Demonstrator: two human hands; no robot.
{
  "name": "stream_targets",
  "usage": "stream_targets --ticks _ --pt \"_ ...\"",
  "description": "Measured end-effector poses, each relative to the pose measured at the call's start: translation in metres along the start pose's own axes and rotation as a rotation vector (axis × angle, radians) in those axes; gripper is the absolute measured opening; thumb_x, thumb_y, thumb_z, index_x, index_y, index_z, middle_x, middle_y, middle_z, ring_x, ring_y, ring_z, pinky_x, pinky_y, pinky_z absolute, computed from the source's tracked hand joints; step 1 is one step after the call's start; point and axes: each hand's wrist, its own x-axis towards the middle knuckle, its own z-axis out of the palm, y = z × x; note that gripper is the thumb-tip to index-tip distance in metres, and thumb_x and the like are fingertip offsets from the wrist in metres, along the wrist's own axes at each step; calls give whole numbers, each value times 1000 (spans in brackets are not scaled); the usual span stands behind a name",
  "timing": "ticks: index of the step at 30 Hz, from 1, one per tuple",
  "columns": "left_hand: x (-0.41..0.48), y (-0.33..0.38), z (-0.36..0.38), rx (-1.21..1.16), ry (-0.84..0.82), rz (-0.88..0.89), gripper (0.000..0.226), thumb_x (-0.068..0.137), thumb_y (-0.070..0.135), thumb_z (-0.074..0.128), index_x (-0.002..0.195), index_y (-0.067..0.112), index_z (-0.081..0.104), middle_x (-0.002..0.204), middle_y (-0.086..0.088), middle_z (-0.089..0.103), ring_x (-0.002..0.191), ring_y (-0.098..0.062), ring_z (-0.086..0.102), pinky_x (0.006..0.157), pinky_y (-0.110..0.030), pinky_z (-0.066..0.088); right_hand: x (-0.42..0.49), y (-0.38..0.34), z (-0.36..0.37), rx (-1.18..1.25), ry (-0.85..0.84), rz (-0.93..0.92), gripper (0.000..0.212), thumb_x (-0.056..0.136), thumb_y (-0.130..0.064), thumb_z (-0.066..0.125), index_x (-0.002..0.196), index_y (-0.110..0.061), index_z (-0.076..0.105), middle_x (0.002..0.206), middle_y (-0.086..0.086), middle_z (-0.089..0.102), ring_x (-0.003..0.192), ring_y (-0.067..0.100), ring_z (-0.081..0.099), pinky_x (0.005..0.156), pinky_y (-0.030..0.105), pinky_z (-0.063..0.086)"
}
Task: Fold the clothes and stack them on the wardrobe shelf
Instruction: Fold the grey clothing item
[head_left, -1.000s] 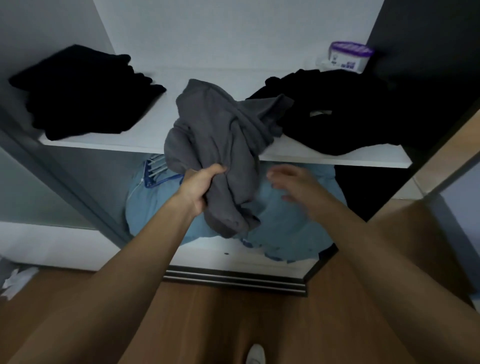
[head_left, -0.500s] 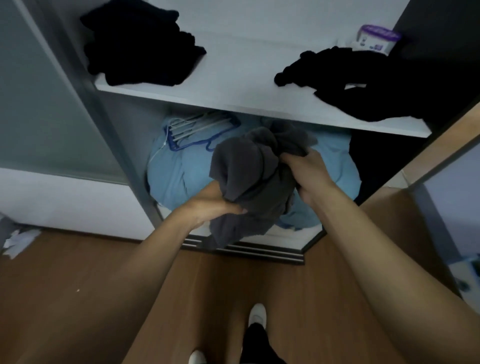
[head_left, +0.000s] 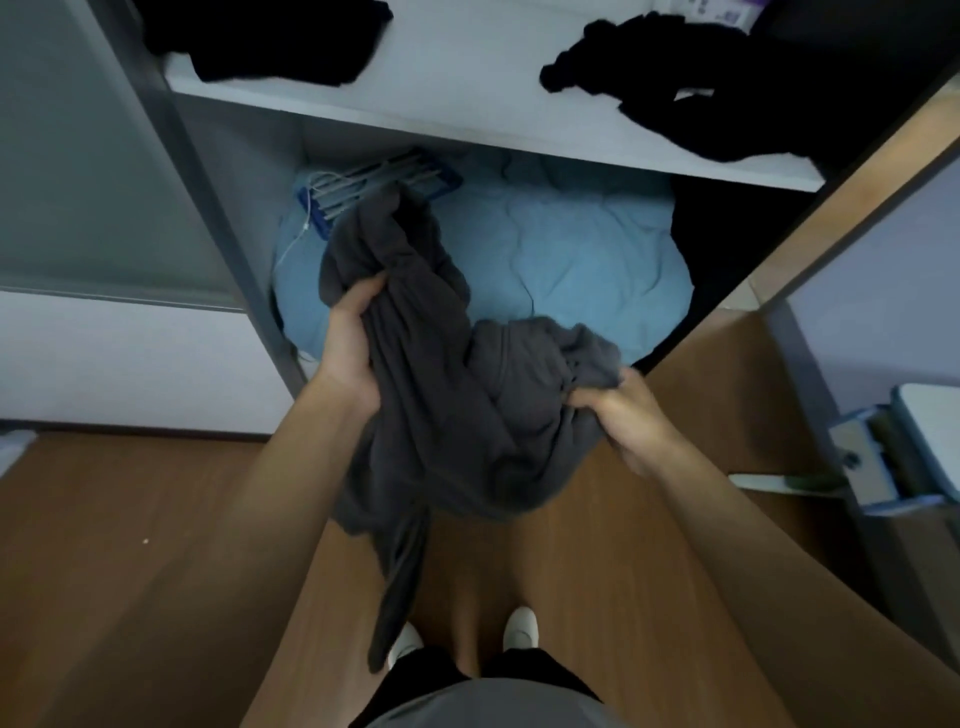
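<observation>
A crumpled dark grey garment (head_left: 457, 415) hangs between both hands in front of the wardrobe, one long part trailing down toward my feet. My left hand (head_left: 353, 343) grips its left side, thumb pressed into the cloth. My right hand (head_left: 621, 415) grips the bunched right edge. Above, the white wardrobe shelf (head_left: 467, 98) carries a folded black pile (head_left: 270, 41) at the left and a loose black heap of clothes (head_left: 691, 78) at the right.
Below the shelf lies a light blue bundle of bedding (head_left: 571, 249) with a blue hanger rack (head_left: 374, 182) on it. A grey sliding door frame (head_left: 208, 197) stands left, a wooden door edge (head_left: 831, 208) right. A small cart (head_left: 893, 452) sits on the wooden floor.
The grey garment came off the shelf and moved down and toward me. My right hand took hold of it, then both hands drew apart, spreading the cloth. The view tilted downward.
</observation>
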Motion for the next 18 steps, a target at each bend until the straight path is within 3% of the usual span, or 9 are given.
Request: stream_targets --ticks 3,5,6,8,10,13,15,18 --pt "-5 -2 13 47 -19 -3 44 98 29 46 82 8 82 91 -11 77 83 -24 75 68 -34 60 -1 23 -2 -328 -279 117 29 79 14 68 93 -12 72 87 -4 73 92 17 67 67 12 52" --pt "-6 -6 24 49 -27 -8 42 96 28 47 82 7 81 90 -11 77 82 -24 75 68 -34 60 -1 30 -3 -521 -432 201 25 85 -1 72 106 -13 69 103 -3 70 103 17 64 77 13 50" --pt "-5 -7 29 46 -37 1 41 95 27 48 82 7 81 89 -11 77 81 -24 75 67 -34 60 0 30 -4 -549 -413 217 29 88 -7 72 115 -13 66 112 -1 66 109 18 61 85 17 49" --pt "-4 -13 39 73 -62 13 40 93 25 49 79 7 81 86 -11 77 78 -23 75 66 -33 60 0 20 -8 -471 -252 167 47 90 -16 72 133 -12 55 128 1 57 120 16 56 98 24 44" --pt "-3 -24 50 134 -99 -10 32 85 23 54 78 9 81 85 -10 77 78 -23 75 67 -32 60 1 2 -14 -325 -147 -10 58 90 -18 73 142 -17 48 136 -3 54 126 10 52 106 22 41" --pt "-3 -47 64 205 -113 -63 26 74 22 61 83 9 81 92 -12 77 86 -26 74 75 -36 60 -1 -22 -22 -163 -263 -217 64 89 -7 71 143 -21 41 135 -15 53 123 -13 48 95 3 39" --pt "-3 -58 69 185 -110 -79 27 72 24 63 84 8 81 91 -13 76 85 -27 74 72 -37 60 0 -28 -24 -186 -345 -263 61 89 -2 70 141 -18 43 133 -11 57 122 -10 52 98 8 41" --pt "-2 -61 72 186 -117 -38 26 72 26 63 80 8 81 84 -11 76 78 -24 75 67 -33 59 2 -23 -29 -311 -444 -230 52 87 -18 76 131 -28 52 124 -22 61 115 -12 55 96 10 42"
